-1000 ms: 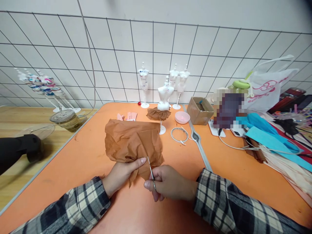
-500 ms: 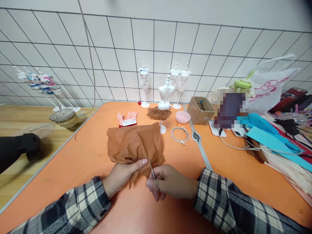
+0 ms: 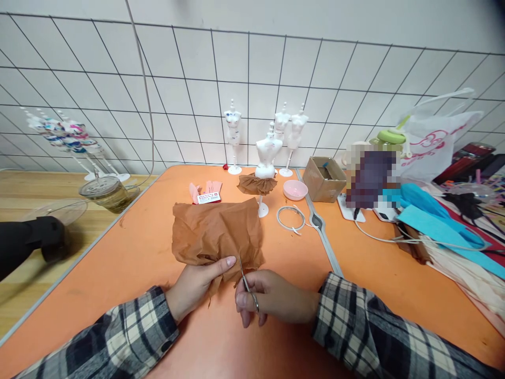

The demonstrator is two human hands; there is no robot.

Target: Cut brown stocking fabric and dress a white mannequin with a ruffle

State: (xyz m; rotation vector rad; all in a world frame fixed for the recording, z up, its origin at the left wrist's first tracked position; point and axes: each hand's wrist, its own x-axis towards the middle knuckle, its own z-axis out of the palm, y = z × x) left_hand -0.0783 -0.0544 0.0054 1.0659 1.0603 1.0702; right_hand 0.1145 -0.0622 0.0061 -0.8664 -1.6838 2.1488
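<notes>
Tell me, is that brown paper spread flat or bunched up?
Bunched up. The brown paper is creased and gathered at its near edge, where the left hand pinches it beside the scissors in the right hand.

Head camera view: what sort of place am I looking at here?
Likely a hobby craft bench for doll clothes. White dress-form mannequins stand by the grid wall, one wears a brown ruffled skirt, and the right hand holds small scissors to a brown crinkled sheet pinched by the left hand.

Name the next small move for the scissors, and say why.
Probably a short snip into the brown fabric: the scissors in the right hand meet its lower edge, and the left hand pinches that edge just beside the blades.
</notes>
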